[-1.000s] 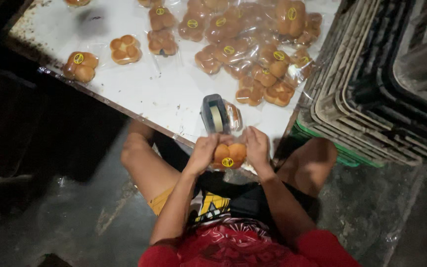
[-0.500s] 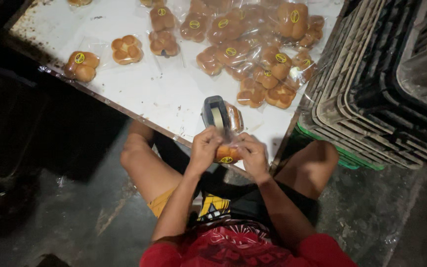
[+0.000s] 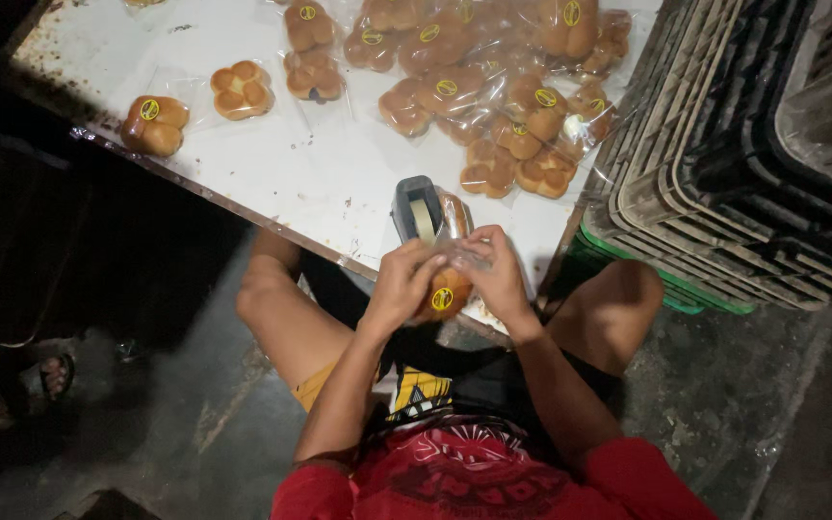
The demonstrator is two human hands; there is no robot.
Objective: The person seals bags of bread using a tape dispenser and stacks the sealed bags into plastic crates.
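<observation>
Both hands close their grip on one clear plastic bag of bread (image 3: 447, 289), held at the near edge of the white worktop (image 3: 320, 178). The left hand (image 3: 404, 281) pinches the bag's gathered neck, the right hand (image 3: 498, 274) cups it from the other side; fingers curl tight around the plastic. A second ago the bun sat lower and plainly visible between the hands; now the hands have risen and drawn together, just beside the grey tape dispenser (image 3: 420, 214), which suggests the bag's mouth is being sealed. Beyond it lie many bagged buns (image 3: 479, 96) with round yellow stickers, two more sitting apart at the far left (image 3: 156, 125). Stacked plastic crates (image 3: 753, 173) stand to the right.
</observation>
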